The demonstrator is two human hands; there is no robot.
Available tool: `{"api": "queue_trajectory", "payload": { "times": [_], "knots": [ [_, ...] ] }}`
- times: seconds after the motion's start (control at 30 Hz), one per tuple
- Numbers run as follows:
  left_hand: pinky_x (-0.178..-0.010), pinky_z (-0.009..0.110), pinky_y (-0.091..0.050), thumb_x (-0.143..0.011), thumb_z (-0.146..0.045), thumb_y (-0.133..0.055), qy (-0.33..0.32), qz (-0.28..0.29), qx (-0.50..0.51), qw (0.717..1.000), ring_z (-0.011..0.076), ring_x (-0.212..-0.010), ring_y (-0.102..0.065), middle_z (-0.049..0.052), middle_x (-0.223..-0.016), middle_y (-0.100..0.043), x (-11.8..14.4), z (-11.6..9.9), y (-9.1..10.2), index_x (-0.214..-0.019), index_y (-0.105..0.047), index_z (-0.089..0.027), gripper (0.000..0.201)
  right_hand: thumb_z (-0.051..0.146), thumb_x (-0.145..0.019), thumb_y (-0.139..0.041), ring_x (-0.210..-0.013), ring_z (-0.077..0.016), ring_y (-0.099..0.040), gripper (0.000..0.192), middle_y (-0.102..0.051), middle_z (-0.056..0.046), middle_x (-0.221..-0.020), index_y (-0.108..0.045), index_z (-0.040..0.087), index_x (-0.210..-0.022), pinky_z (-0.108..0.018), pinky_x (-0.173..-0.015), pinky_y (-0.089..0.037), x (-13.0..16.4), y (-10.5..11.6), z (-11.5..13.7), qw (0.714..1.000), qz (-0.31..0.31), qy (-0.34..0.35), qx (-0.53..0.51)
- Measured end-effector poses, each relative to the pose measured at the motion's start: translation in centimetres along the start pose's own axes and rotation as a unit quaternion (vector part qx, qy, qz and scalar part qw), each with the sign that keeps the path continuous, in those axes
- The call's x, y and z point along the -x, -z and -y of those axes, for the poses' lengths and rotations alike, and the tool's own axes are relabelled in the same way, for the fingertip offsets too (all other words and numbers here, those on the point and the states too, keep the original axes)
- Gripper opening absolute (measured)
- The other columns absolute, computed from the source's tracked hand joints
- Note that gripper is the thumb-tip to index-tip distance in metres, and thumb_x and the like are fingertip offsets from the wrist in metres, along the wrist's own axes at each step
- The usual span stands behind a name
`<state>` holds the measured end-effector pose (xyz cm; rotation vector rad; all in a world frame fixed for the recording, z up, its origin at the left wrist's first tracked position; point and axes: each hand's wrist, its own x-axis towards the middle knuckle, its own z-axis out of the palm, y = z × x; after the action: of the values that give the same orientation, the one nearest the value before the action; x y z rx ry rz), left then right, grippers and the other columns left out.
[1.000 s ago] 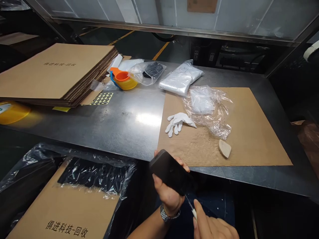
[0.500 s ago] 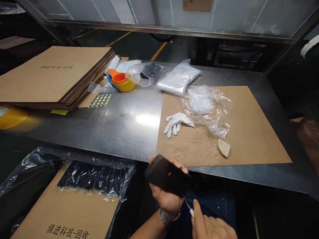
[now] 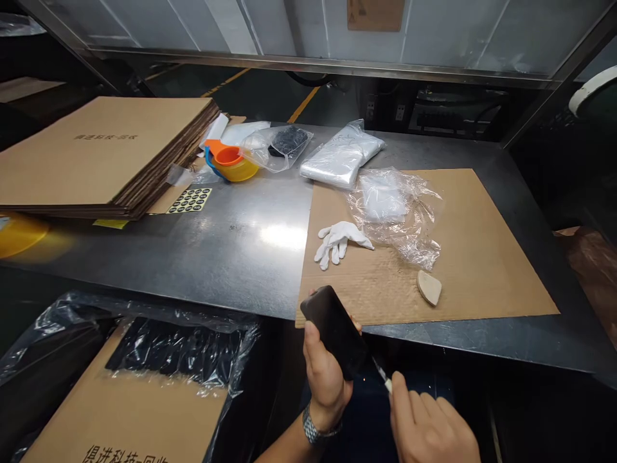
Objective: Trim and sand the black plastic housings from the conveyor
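My left hand (image 3: 324,378) is closed around a black, smooth, box-like part (image 3: 335,331) with rounded edges. It is held tilted just in front of the table's near edge. My right hand (image 3: 431,421), lower right, grips a thin knife (image 3: 387,384) with a pale handle; its narrow blade points up and left towards the part's lower right edge. Whether the tip touches the part I cannot tell against the dark background. Beyond my hands, a white glove (image 3: 341,239) and a beige wedge-shaped pad (image 3: 429,287) lie on a flat cardboard sheet (image 3: 486,257).
Clear plastic bags (image 3: 385,198) and a silvery bag bundle (image 3: 340,157) lie behind the glove. Further left are a tape dispenser (image 3: 231,164), a sticker sheet (image 3: 189,200) and stacked cardboard (image 3: 144,128). A plastic-lined box (image 3: 164,399) stands lower left, below the metal table (image 3: 231,257).
My left hand has turned the black part, so a different face shows and it stands steeper. My right hand with the knife has shifted right and slightly up. The view has moved a little.
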<state>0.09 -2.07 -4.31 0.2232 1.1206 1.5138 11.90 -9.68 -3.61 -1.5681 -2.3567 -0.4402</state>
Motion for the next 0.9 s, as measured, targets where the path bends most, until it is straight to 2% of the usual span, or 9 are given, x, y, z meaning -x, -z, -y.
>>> {"api": "queue_trajectory", "payload": {
  "times": [0.07,0.17,0.27,0.37,0.5,0.57,0.73,0.83,0.9],
  "knots": [
    [-0.056,0.026,-0.049,-0.084,-0.052,-0.038,0.032,0.018,0.018,0.999,0.0143,-0.057,-0.058,0.005,-0.067,-0.063,-0.1,-0.3,-0.2,-0.079,-0.063,-0.013,0.047,0.014,-0.09,-0.04,-0.04,-0.0087,-0.042,0.024,-0.045,0.003,-0.045,-0.062,0.013,-0.081,-0.027,-0.048,-0.027,-0.2,0.0,-0.7,0.999,0.02,-0.039,-0.032],
    [-0.054,0.025,-0.048,-0.084,-0.052,-0.038,0.081,0.031,0.04,0.995,0.014,-0.055,-0.058,0.004,-0.068,-0.063,-0.1,-0.8,-0.6,-0.085,-0.062,-0.014,0.045,0.015,-0.091,-0.034,-0.043,-0.0098,-0.044,0.03,-0.047,0.002,-0.051,-0.054,0.017,-0.07,-0.026,-0.047,-0.031,-0.3,0.2,-1.3,0.988,0.045,-0.077,-0.125],
    [-0.053,0.025,-0.047,-0.083,-0.053,-0.04,0.101,0.028,0.041,0.994,0.0142,-0.055,-0.058,0.003,-0.068,-0.063,-0.2,-0.9,-0.9,-0.095,-0.061,-0.015,0.045,0.012,-0.091,-0.033,-0.048,-0.0103,-0.051,0.023,-0.054,0.0,-0.059,-0.056,0.014,-0.09,-0.023,-0.046,-0.036,0.1,0.3,-1.2,0.967,0.08,-0.073,-0.232],
    [-0.054,0.025,-0.048,-0.083,-0.054,-0.039,0.113,0.039,0.035,0.992,0.0141,-0.056,-0.059,0.004,-0.069,-0.064,-0.1,-0.7,-1.0,-0.088,-0.062,-0.014,0.046,0.012,-0.09,-0.037,-0.056,-0.0111,-0.059,0.028,-0.062,-0.003,-0.072,-0.049,0.011,-0.116,-0.021,-0.05,-0.044,0.0,0.4,-0.8,0.932,0.094,-0.087,-0.339],
    [-0.051,0.023,-0.046,-0.082,-0.055,-0.04,0.147,0.057,0.0,0.987,0.0135,-0.055,-0.058,0.005,-0.067,-0.064,0.3,-0.2,-0.8,-0.08,-0.064,-0.012,0.049,0.012,-0.088,-0.045,-0.057,-0.0107,-0.06,0.03,-0.064,-0.002,-0.072,-0.051,0.012,-0.117,-0.02,-0.052,-0.046,-1.2,-0.1,-0.1,0.883,0.058,-0.081,-0.46],
    [-0.048,0.023,-0.045,-0.08,-0.058,-0.042,0.16,0.048,-0.025,0.986,0.0135,-0.052,-0.057,0.005,-0.062,-0.063,0.4,0.0,-0.8,-0.077,-0.064,-0.011,0.052,0.013,-0.087,-0.047,-0.052,-0.0108,-0.057,0.022,-0.062,-0.001,-0.065,-0.057,0.012,-0.106,-0.022,-0.048,-0.043,-1.8,-0.7,0.3,0.889,0.018,-0.067,-0.452],
    [-0.045,0.022,-0.044,-0.076,-0.064,-0.043,0.214,-0.007,-0.029,0.976,0.013,-0.047,-0.056,0.006,-0.055,-0.062,0.4,0.3,-1.0,-0.07,-0.063,-0.01,0.058,0.005,-0.082,-0.048,-0.042,-0.0123,-0.047,0.016,-0.053,-0.002,-0.05,-0.06,0.004,-0.092,-0.028,-0.042,-0.028,-2.1,-1.8,1.7,0.958,-0.128,0.025,-0.255],
    [-0.044,0.021,-0.045,-0.08,-0.058,-0.043,0.21,-0.035,0.005,0.977,0.0127,-0.046,-0.056,0.004,-0.054,-0.062,0.0,0.1,-1.2,-0.07,-0.062,-0.011,0.051,0.005,-0.081,-0.05,-0.039,-0.0104,-0.041,0.009,-0.048,0.002,-0.044,-0.059,0.008,-0.081,-0.027,-0.043,-0.026,-1.9,-2.0,2.2,0.959,-0.178,-0.003,-0.22],
    [-0.045,0.021,-0.045,-0.082,-0.053,-0.043,0.21,-0.036,0.027,0.977,0.0127,-0.048,-0.057,0.004,-0.056,-0.063,-0.3,-0.2,-1.1,-0.073,-0.063,-0.012,0.047,0.01,-0.086,-0.047,-0.04,-0.0092,-0.041,0.015,-0.047,0.003,-0.046,-0.056,0.013,-0.074,-0.025,-0.044,-0.028,-1.6,-1.9,1.8,0.95,-0.152,-0.045,-0.27]
  ]
}}
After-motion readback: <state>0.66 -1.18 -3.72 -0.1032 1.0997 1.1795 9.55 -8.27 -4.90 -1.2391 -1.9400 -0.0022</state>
